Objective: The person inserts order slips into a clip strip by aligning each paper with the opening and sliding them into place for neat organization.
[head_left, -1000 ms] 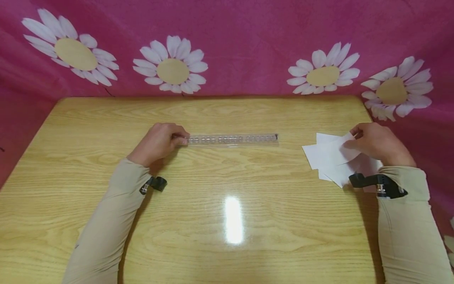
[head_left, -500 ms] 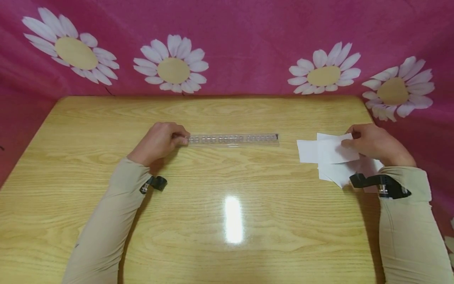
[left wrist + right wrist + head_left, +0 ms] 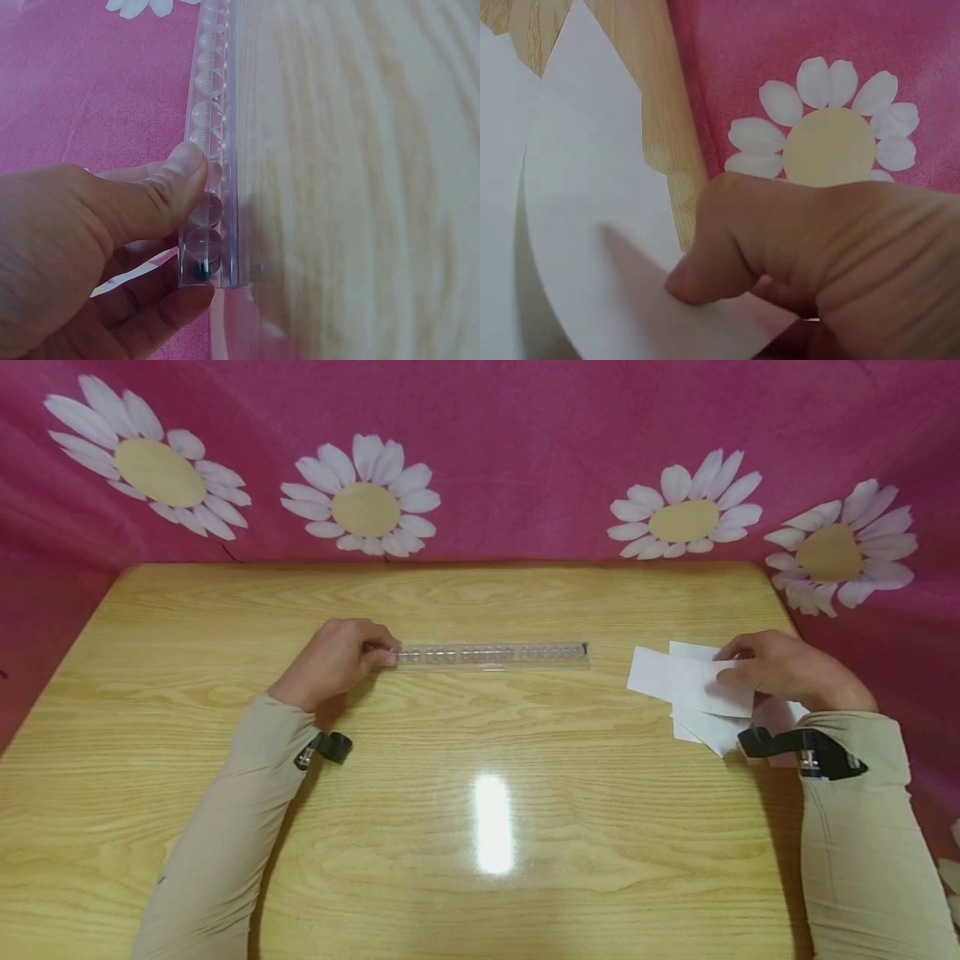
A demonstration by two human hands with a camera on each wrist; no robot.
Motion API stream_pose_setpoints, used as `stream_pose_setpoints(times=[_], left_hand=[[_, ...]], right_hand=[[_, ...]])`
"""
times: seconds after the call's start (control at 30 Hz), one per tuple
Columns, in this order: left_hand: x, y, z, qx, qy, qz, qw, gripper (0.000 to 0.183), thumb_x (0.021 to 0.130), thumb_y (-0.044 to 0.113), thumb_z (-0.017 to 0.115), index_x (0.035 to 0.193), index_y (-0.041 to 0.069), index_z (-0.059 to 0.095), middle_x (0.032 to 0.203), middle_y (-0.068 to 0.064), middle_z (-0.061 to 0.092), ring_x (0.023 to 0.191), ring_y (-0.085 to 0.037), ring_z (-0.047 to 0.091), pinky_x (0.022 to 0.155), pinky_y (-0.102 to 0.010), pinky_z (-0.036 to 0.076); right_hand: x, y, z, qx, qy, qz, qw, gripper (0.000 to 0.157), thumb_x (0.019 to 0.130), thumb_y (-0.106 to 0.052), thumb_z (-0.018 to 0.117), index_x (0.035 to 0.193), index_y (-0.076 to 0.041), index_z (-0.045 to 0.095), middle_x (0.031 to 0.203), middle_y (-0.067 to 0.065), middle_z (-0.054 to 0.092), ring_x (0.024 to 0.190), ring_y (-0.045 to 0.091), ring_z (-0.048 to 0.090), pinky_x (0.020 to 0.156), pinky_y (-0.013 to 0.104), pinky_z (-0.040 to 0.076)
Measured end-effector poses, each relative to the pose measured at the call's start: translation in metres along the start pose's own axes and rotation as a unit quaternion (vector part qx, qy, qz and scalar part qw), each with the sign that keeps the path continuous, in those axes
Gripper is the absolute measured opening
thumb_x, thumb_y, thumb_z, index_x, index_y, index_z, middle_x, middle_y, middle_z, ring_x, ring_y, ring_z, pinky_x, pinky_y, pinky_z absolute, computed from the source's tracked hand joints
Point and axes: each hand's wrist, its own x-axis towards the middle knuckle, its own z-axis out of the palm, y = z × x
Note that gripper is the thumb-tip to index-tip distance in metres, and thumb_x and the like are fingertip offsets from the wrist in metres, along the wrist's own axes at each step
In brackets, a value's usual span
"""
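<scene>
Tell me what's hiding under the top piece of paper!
Edges of more white papers peek out from under the top paper, with the wooden table below. The rest is covered, so I can't count the sheets.

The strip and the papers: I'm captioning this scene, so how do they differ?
The strip is see-through; the papers are white. The strip is one long, narrow piece; the papers are several shorter, overlapping sheets. The left hand holds the strip; the right hand pinches one of the papers. Each is touched by a hand.

Papers (image 3: 697, 683) are white, the cloth (image 3: 517, 460) daisy-patterned pink.
</scene>
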Motion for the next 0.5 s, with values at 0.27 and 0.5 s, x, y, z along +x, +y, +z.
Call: stream_pose_setpoints(times=[0.27, 0.5], left_hand=[[0.0, -0.0003, 0.0002, -0.003, 0.0, -0.005, 1.0, 0.018, 0.096, 0.016, 0.074, 0.11, 0.006, 0.079, 0.105, -0.014, 0.08, 0.099, -0.028, 0.074, 0.093, -0.048, 0.058], [0.0002, 0.0001, 0.0, -0.004, 0.0, -0.004, 1.0, 0.018, 0.095, 0.017, 0.074, 0.109, 0.006, 0.08, 0.105, -0.014, 0.08, 0.098, -0.028, 0.074, 0.093, -0.048, 0.058]], right_hand=[[0.002, -0.0011, 0.0043, 0.006, 0.001, -0.017, 1.0, 0.044, 0.102, -0.036, 0.06, 0.124, 0.002, 0.061, 0.087, 0.009, 0.061, 0.083, 0.025, 0.059, 0.068, 0.034, 0.048], [0.0021, -0.0041, 0.0065, 0.02, -0.023, -0.029, 0.999, 0.043, 0.104, -0.037, 0.056, 0.118, 0.004, 0.059, 0.081, 0.006, 0.058, 0.075, 0.022, 0.058, 0.062, 0.033, 0.048]])
